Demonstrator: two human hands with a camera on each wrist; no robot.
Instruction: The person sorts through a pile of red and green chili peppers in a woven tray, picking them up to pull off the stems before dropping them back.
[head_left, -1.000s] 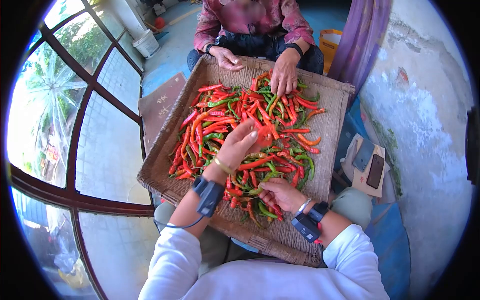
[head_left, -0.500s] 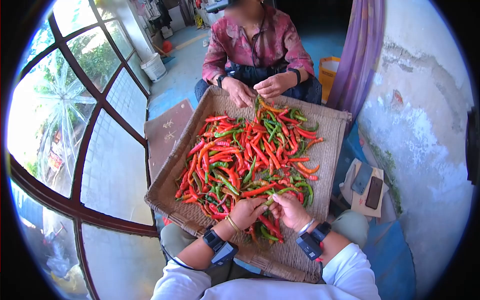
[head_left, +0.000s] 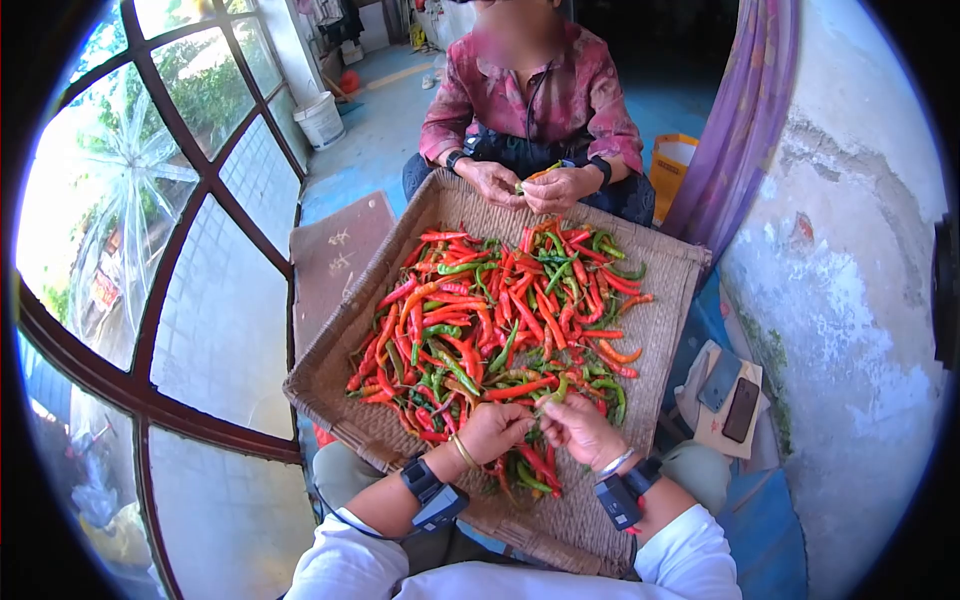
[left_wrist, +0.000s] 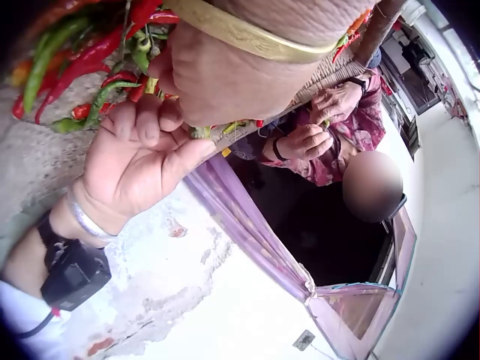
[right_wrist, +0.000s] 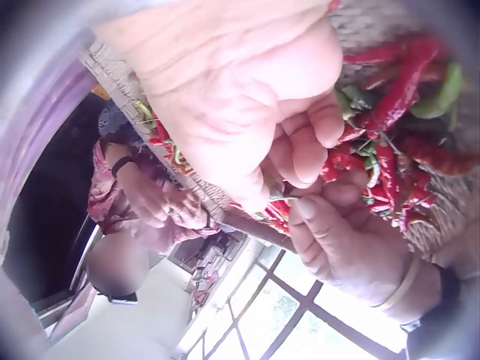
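Observation:
A green chili pepper (head_left: 557, 390) is gripped in my right hand (head_left: 583, 432), over the near part of a heap of red and green chili peppers (head_left: 510, 300). Against it, my left hand (head_left: 492, 430) pinches the stem end between thumb and forefinger. In the right wrist view the fingertips of both hands meet at a thin pale stem (right_wrist: 291, 198), and most of the chili is hidden behind the right hand. The heap lies in a square woven tray (head_left: 585, 510), which is in front of my body.
Across the tray a person in a pink patterned shirt (head_left: 625, 120) holds an orange-green chili (head_left: 543, 172) in both hands. Two phones (head_left: 740, 410) lie at the right beside a rough wall (head_left: 850, 250). A framed window (head_left: 225, 330) stands close on the left.
My left hand has come back from over the heap to meet my right hand at the green chili. The other person has lifted a chili from the heap. The head view has tilted up.

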